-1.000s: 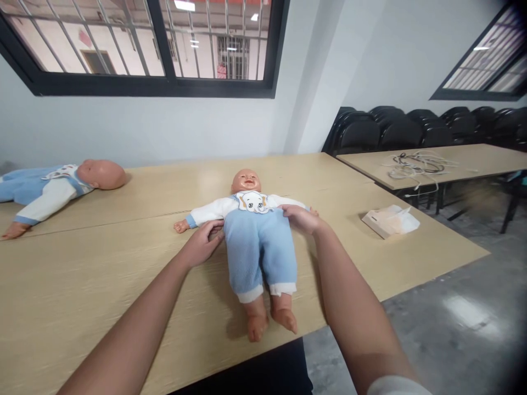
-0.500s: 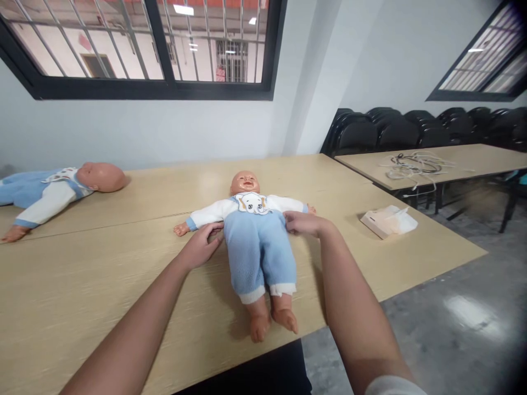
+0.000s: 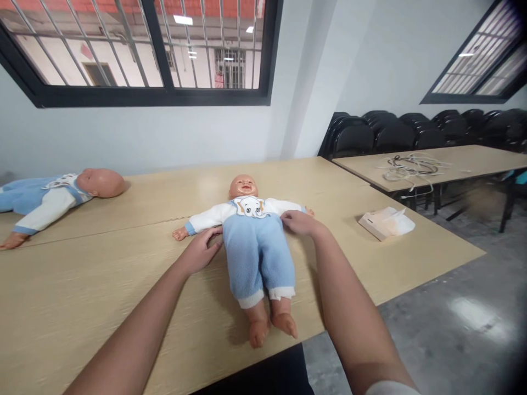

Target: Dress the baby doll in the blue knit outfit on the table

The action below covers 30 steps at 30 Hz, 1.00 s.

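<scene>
A baby doll (image 3: 244,186) lies on its back on the wooden table, head towards the wall, arms spread and bare feet near the front edge. It wears white sleeves, an elephant bib (image 3: 251,207) and light blue trousers (image 3: 258,252). At one side of the waist, my left hand (image 3: 200,252) has its thumb and fingers curled in against the trousers; the fingertips are partly hidden. My right hand (image 3: 300,223) is closed on the cloth at the opposite side, just under the doll's outstretched arm.
A second doll (image 3: 102,182) in similar clothes lies at the far left. To the right sits an open tissue box (image 3: 385,224). Tangled cables (image 3: 414,166) lie on another table, with stacked black folding chairs (image 3: 353,136) behind. A barred window (image 3: 214,44) is above.
The view has tilted slightly upward, so everything sits a little lower in the picture. Both hands keep their places at the doll's waist, and the doll lies as before.
</scene>
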Available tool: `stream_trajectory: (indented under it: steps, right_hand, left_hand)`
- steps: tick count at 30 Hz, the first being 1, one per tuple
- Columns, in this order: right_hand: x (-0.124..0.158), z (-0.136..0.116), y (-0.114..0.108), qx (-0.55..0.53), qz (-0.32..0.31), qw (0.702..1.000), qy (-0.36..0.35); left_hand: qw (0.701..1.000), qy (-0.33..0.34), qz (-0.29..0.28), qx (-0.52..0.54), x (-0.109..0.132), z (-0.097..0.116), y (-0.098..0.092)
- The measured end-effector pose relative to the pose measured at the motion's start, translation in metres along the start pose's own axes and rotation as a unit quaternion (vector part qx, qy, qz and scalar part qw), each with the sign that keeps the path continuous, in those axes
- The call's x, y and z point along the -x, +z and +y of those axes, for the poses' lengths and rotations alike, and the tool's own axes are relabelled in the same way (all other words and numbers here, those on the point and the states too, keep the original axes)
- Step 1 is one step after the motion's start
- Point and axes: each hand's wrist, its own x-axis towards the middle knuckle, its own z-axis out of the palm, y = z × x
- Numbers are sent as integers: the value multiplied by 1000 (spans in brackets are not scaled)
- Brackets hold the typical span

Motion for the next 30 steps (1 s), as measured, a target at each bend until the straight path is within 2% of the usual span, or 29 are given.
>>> stream_trajectory:
  steps: [3, 5, 6, 8, 10, 12, 14, 19, 26, 30]
  right_hand:
    - [2, -17, -1, -9, 103, 994, -31]
    - [8, -39, 5, -19, 165, 978, -124]
    - [14, -52, 11, -21, 170, 967, -191]
    - [29, -81, 27, -3, 104, 943, -315]
    - [45, -105, 47, 48, 26, 929, -365]
    - [56, -121, 66, 95, 26, 939, -331]
    - [60, -129, 81, 125, 57, 952, -274]
    - [36, -129, 92, 153, 106, 966, -178]
    - [-35, -106, 74, 149, 179, 972, -17]
    - [-88, -83, 43, 111, 222, 967, 66]
  left_hand:
    - [1000, 8, -3, -3, 0, 4, 0]
    - [1000, 6, -7, 0, 0, 6, 1]
    - [1000, 4, -12, 3, 0, 8, 1]
    - [1000, 2, -15, 8, 0, 10, 1]
    - [1000, 0, 1, 13, 1, 10, 1]
    - [999, -10, 32, 18, 2, 10, 0]
    - [997, -32, 63, 25, 3, 7, -1]
    - [988, -78, 118, 64, 2, 3, -1]
    - [959, -145, 228, 85, 2, -1, -8]
    - [952, -174, 237, 86, 3, -3, -9]
